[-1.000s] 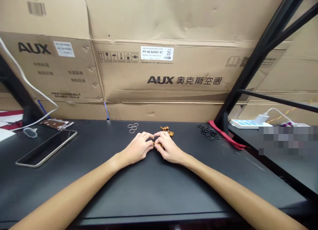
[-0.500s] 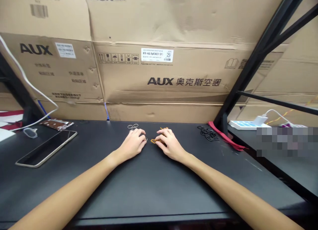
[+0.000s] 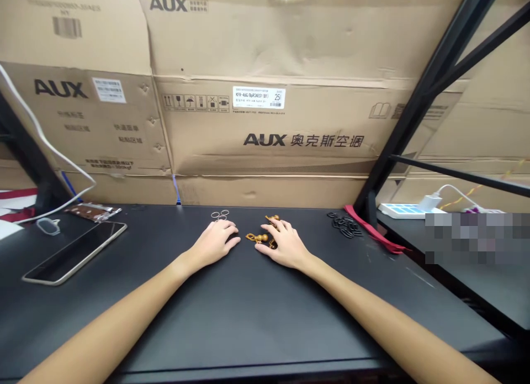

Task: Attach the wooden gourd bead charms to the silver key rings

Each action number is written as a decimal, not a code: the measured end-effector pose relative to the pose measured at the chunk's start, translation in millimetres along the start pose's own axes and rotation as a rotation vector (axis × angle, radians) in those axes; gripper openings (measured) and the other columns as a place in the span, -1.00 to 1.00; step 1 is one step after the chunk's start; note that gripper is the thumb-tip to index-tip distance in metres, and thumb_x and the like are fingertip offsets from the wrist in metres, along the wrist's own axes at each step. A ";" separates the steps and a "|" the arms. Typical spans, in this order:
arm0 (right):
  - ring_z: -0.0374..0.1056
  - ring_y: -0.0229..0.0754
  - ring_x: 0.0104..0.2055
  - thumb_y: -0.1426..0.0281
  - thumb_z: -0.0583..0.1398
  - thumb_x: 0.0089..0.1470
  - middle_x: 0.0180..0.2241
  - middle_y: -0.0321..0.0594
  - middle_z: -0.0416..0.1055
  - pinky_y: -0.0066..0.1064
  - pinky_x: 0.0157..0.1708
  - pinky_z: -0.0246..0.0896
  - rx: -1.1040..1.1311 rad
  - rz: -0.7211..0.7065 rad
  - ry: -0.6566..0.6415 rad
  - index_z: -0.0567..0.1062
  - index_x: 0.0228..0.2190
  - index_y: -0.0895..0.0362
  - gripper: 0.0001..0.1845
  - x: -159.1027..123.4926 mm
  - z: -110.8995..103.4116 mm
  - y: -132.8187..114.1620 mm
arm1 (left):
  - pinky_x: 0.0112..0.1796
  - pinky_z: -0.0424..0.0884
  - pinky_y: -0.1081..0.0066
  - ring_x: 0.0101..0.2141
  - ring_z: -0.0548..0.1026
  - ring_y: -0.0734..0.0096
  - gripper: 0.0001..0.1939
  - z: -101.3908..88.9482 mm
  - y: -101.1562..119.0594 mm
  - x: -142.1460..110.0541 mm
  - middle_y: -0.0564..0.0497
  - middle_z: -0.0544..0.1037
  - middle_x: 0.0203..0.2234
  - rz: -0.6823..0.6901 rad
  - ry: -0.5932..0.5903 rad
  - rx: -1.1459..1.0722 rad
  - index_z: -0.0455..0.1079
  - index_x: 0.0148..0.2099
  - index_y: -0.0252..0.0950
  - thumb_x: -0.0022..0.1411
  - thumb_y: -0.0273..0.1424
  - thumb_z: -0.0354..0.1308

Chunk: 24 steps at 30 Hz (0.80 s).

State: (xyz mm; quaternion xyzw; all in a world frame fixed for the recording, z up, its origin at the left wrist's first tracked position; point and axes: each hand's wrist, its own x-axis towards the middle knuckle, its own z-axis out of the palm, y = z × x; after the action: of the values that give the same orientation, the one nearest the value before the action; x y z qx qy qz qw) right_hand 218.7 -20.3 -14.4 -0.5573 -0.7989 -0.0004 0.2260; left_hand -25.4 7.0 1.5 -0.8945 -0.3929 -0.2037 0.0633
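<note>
Touching brass fittings (image 3: 257, 238) with right fingers (image 3: 276, 225)

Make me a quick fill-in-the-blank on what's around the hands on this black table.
1. The left hand lies palm down just below a small cluster of ____ rings.
2. The ornate metal pieces at the right hand are ____ in colour.
3. The smartphone lies to the ____ of both hands.
4. The black rings lie beside a ____ strap.

Missing words: silver; gold; left; red.
</note>
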 end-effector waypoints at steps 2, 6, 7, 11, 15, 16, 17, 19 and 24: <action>0.05 0.11 0.20 0.03 0.09 0.11 0.15 -0.07 0.21 -0.01 0.11 0.08 0.022 0.000 0.038 0.36 0.06 0.05 -0.44 5.8 4.9 8.7 | -0.02 0.31 0.21 -0.03 0.42 0.18 -0.72 1.2 0.4 0.2 -0.08 0.50 -0.09 -0.013 -0.015 -0.003 0.42 -0.06 -0.27 0.33 -0.24 0.02; 0.12 -0.03 0.18 0.27 0.08 0.15 0.13 -0.04 0.25 -0.16 0.15 0.09 0.082 -0.087 0.103 0.38 0.03 0.13 -0.58 16.9 7.5 27.0 | -0.02 0.31 0.21 -0.06 0.43 0.20 -0.74 1.7 2.6 1.0 -0.09 0.51 -0.12 0.010 -0.008 -0.002 0.42 -0.07 -0.29 0.35 -0.28 0.00; 0.13 -0.03 0.18 0.30 0.08 0.15 0.12 -0.04 0.26 -0.17 0.15 0.09 0.077 -0.088 0.124 0.38 0.02 0.13 -0.59 18.0 6.6 29.4 | -0.02 0.31 0.22 -0.06 0.43 0.21 -0.74 1.5 3.3 1.1 -0.10 0.51 -0.12 0.028 -0.002 -0.001 0.43 -0.07 -0.29 0.35 -0.30 -0.01; 0.01 0.10 0.24 0.18 0.16 0.09 0.18 -0.11 0.19 -0.01 0.15 0.02 0.005 -0.030 0.131 0.38 0.05 0.01 -0.51 15.2 1.5 27.1 | -0.04 0.32 0.22 -0.08 0.43 0.22 -0.76 1.1 5.6 0.9 -0.10 0.52 -0.15 0.073 0.007 0.004 0.43 -0.10 -0.29 0.36 -0.33 -0.02; -0.17 0.28 0.30 0.01 0.13 0.09 0.28 -0.23 0.02 0.22 0.15 -0.14 -0.044 0.012 0.009 0.33 0.10 -0.20 -0.46 14.4 1.8 20.4 | -0.04 0.32 0.20 -0.09 0.43 0.20 -0.76 2.4 5.6 0.9 -0.10 0.52 -0.16 0.072 0.015 -0.003 0.43 -0.10 -0.29 0.36 -0.33 -0.02; -0.17 0.31 0.30 -0.01 0.11 0.09 0.28 -0.24 0.02 0.25 0.14 -0.15 -0.049 0.040 -0.006 0.34 0.09 -0.21 -0.47 16.2 3.1 20.8 | -0.04 0.32 0.20 -0.09 0.43 0.21 -0.77 3.0 5.5 1.2 -0.10 0.52 -0.16 0.071 0.018 -0.005 0.43 -0.09 -0.29 0.35 -0.34 -0.02; -0.14 0.33 0.29 -0.02 0.10 0.11 0.28 -0.23 0.03 0.27 0.13 -0.14 -0.051 0.067 -0.014 0.36 0.08 -0.21 -0.48 18.7 4.8 22.3 | -0.04 0.32 0.20 -0.10 0.43 0.21 -0.77 3.7 5.4 1.5 -0.09 0.52 -0.16 0.071 0.020 -0.007 0.43 -0.10 -0.29 0.35 -0.34 -0.02; -0.02 0.26 0.26 0.02 0.07 0.15 0.25 -0.20 0.10 0.21 0.13 -0.06 -0.042 0.077 -0.007 0.41 0.04 -0.16 -0.54 25.1 8.5 28.6 | -0.03 0.33 0.21 -0.10 0.44 0.22 -0.77 5.0 5.2 2.5 -0.09 0.52 -0.16 0.073 0.022 -0.012 0.43 -0.10 -0.29 0.35 -0.34 -0.02; 0.11 0.01 0.23 0.25 0.01 0.23 0.18 -0.07 0.22 -0.09 0.20 0.04 0.004 -0.005 0.087 0.38 0.07 0.09 -0.57 37.4 13.7 47.7 | -0.01 0.34 0.21 -0.08 0.43 0.22 -0.76 5.5 4.5 3.4 -0.10 0.51 -0.14 0.071 0.015 -0.046 0.43 -0.09 -0.29 0.35 -0.35 -0.03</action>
State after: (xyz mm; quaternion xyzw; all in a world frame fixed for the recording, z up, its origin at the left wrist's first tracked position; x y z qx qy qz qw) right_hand 245.9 34.5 -25.2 -0.5544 -0.7896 -0.0235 0.2618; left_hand -18.3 7.7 -1.8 -0.9075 -0.3557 -0.2171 0.0527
